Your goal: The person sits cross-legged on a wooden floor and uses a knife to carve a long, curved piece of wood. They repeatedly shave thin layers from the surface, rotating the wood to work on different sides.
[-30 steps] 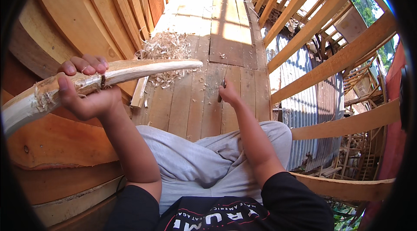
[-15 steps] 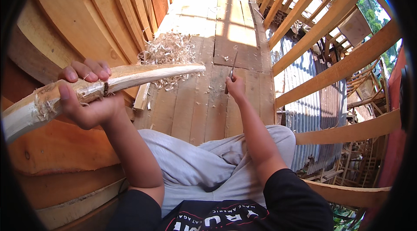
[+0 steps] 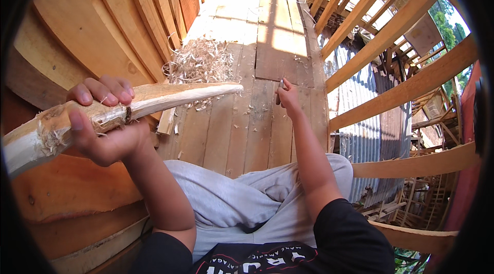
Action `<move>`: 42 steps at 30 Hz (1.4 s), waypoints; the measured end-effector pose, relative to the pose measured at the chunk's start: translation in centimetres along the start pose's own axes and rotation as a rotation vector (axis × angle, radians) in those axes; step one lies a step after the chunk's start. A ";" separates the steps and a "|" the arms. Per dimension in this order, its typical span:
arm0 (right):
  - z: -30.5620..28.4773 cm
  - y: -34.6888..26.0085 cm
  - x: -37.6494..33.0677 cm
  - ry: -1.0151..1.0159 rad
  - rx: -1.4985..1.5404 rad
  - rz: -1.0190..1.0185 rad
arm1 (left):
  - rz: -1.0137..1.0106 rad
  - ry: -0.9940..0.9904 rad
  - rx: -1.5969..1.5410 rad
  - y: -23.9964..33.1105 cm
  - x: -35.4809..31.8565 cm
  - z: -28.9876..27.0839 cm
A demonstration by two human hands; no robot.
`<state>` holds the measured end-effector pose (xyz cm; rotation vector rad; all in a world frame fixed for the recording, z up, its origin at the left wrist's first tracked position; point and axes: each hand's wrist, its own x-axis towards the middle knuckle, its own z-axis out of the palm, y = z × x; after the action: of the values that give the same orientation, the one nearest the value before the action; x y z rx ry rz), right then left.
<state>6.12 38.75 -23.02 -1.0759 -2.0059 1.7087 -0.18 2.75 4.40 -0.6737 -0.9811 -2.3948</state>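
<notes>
My left hand (image 3: pixel 116 142) is wrapped around a long, curved, peeled piece of wood (image 3: pixel 190 93), which tapers to a pale tip pointing right. Its thick end runs out of view at the left edge. Beside my fingers the wood has a dark band (image 3: pixel 128 115), and curled shavings cling to it near my thumb. Out over the floor, apart from the wood, my right hand (image 3: pixel 289 100) is closed on a slim knife. Only a small metallic part of the knife (image 3: pixel 281 83) shows above my fingers; the rest is hidden or foreshortened.
A heap of wood shavings (image 3: pixel 203 63) lies on the plank floor (image 3: pixel 221 140) beyond the carved wood. Upright boards (image 3: pixel 87 32) line the left side. Along the right runs a slatted wooden railing (image 3: pixel 381 101), with corrugated metal sheets (image 3: pixel 370 135) below. My crossed legs (image 3: pixel 221 191) are underneath.
My right hand has moved slightly right and turned, so the long blade seen before no longer shows. My left hand keeps its hold on the wood, nearly still.
</notes>
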 end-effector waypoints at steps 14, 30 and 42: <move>-4.3 -1.6 8.1 -0.568 -0.192 0.087 | -0.025 -0.069 -0.051 -1.0 0.0 -0.1; -4.1 -0.1 5.6 -0.194 -0.157 -0.119 | -0.029 -0.054 -0.020 -0.4 0.0 -0.1; -10.9 0.9 7.6 -0.093 -0.085 0.026 | -0.035 -0.063 -0.056 -0.3 0.2 0.2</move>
<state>8.34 51.85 -22.94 -1.0728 -2.1479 1.7304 -0.41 3.00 4.46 -0.7629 -0.9614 -2.4531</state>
